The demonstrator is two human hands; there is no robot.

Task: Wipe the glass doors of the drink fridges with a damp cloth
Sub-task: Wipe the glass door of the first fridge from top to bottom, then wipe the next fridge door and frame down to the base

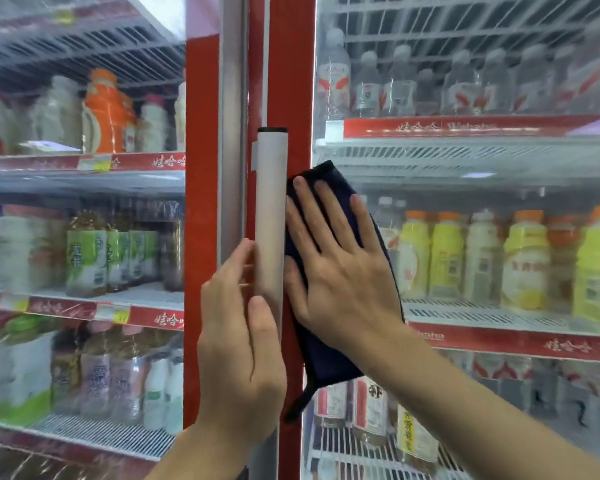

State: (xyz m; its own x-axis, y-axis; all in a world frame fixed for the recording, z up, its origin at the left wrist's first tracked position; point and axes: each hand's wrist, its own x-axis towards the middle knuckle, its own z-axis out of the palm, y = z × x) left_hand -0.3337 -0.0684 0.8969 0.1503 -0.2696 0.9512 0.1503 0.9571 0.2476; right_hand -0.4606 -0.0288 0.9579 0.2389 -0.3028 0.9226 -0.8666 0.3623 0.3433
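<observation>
My right hand (340,268) lies flat with spread fingers on a dark navy cloth (329,358), pressing it against the left edge of the right fridge's glass door (482,188) and its red frame (291,81). The cloth's lower corner hangs below my palm. My left hand (239,344) wraps around the silver vertical door handle (272,188), fingers behind it and thumb in front. The left fridge's glass door (84,202) stands beside it, untouched.
Both fridges hold wire shelves packed with bottled drinks: yellow and orange-capped bottles (523,258) at right, green-labelled tea bottles (87,254) at left. A second silver handle (232,116) runs up the red frame between the doors. Red price strips (465,126) line the shelf fronts.
</observation>
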